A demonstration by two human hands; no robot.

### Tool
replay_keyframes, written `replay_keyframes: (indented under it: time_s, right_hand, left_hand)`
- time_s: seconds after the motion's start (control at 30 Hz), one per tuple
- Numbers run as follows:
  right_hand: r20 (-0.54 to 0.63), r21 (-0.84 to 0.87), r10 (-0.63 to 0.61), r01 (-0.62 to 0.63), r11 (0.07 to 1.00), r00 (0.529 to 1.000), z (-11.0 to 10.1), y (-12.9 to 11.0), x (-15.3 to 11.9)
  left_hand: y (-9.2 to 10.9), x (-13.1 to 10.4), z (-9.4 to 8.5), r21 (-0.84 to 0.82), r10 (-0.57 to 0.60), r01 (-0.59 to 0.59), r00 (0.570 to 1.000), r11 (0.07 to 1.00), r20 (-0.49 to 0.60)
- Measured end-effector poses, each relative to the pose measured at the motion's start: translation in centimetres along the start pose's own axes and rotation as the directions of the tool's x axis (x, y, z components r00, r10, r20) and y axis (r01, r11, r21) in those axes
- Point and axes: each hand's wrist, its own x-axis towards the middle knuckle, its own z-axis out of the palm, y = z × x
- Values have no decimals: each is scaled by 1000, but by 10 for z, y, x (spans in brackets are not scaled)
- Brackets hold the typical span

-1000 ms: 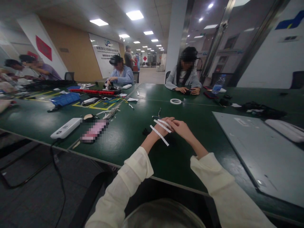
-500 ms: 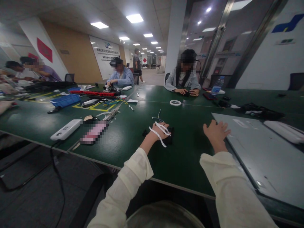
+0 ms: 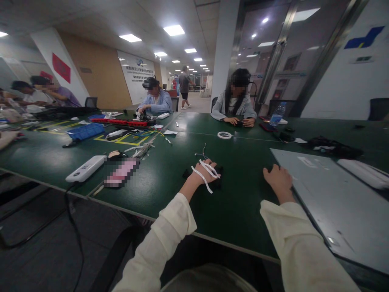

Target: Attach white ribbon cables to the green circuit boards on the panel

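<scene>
My left hand lies palm down over a black object on the green table, its fingers bent over it. Thin white strips run across the back of this hand. Just beyond the fingers, short thin wires stick up from about the black object. My palm hides most of that object, so its kind does not show. My right hand rests beside the left edge of a large grey panel. Its thumb stands apart from its loosely bent fingers, and nothing shows in it.
Left of me lie a white power bank with a black cable, a pink phone and a bundle of pale strips. A tape roll is ahead. Farther off are a blue tray, a water bottle and seated co-workers.
My right hand's fingers have drawn in from a wide spread and come down beside the panel. My left hand stays on the black object. A person in the background has walked on.
</scene>
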Motion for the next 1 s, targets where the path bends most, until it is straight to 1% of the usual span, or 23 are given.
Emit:
replay_keyframes:
  time_s: [0.17,0.3,0.5,0.6,0.8,1.0]
  right_hand:
    - [-13,80,11,-10,997,1000,-5,-8,-3]
    - [0,142,4,-4,990,1000,-12,-22,-12]
    - [30,233,-100,91,968,994,-20,-43,-28]
    - [17,295,-162,149,944,987,-20,-49,-34]
    - [-8,432,-233,213,876,972,-19,-58,-43]
    - [-16,538,-281,245,806,959,-28,-68,-54]
  left_hand:
    - [2,0,-4,44,3,-4,1000,999,13]
    - [3,0,-6,40,0,-1,1000,999,12]
    - [4,-1,-10,9,0,0,999,1000,37]
    - [5,-1,-10,-9,-31,32,999,999,35]
    - [7,1,-9,-13,-95,95,995,995,5]
    - [10,1,-13,66,-106,113,989,991,-103]
